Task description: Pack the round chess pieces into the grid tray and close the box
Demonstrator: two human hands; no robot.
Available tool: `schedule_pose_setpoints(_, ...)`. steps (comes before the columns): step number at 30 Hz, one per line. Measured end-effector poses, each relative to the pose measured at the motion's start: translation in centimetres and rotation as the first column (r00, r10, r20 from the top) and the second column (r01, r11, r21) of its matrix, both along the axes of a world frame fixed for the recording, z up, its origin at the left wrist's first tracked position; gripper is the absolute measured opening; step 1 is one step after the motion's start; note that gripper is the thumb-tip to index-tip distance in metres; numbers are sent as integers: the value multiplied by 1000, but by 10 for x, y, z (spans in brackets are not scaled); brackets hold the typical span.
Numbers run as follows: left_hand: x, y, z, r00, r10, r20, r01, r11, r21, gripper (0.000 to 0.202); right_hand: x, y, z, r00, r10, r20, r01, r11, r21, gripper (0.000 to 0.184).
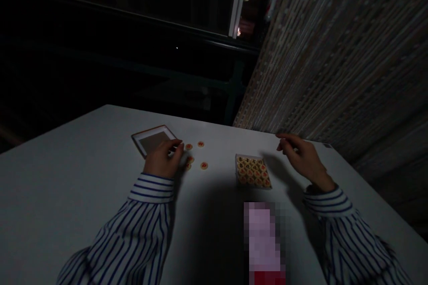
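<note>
- With the left hand (162,160), pinches narrowly just beside the loose round pieces (200,144) on the counter (93,178); cannot tell if holding one.
- Partly covers a shallow tray (152,140) with that hand.
- With the right hand (302,160), hangs raised to the right of the box (237,171) of packed pieces (253,172), slightly parted, visibly gripping nothing.
- Seems busy handling loose pieces, right of the left hand.
- Likely calls for a light fingertip pinch.

Round, red-marked pieces (204,166) lie loose just right of your left hand (162,159); an open box (236,167) of packed pieces (254,172) sits left of your right hand (302,158).
</note>
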State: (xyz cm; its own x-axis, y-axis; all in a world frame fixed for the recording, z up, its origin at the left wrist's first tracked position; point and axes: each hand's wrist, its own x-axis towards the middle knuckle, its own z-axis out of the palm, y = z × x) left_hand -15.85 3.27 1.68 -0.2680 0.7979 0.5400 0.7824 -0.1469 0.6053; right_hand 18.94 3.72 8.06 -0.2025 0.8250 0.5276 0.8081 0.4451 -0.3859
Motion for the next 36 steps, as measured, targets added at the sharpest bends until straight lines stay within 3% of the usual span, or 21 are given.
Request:
schedule_pose_setpoints(7,-9,-1,-9,995,-78,-62,75,996,-56,34,-45,10,2,945,242,220,-210,965,-160,34)
schedule_pose_setpoints(10,-10,-1,-8,978,-171,-119,160,982,-98,32,-69,18,2,905,320,279,-264,939,-220,32)
schedule_pose_setpoints(16,0,1,-17,898,-364,-246,310,922,-233,27,-120,31,-14,760,505,410,-361,852,-379,35)
schedule_pose_setpoints(24,16,-1,-27,830,-430,-356,282,873,-398,31,-162,41,-46,655,565,502,-350,816,-461,35)
schedule_pose_setpoints(36,19,-3,-26,873,-361,-328,226,895,-385,27,-168,43,-56,611,563,557,-327,820,-470,30)
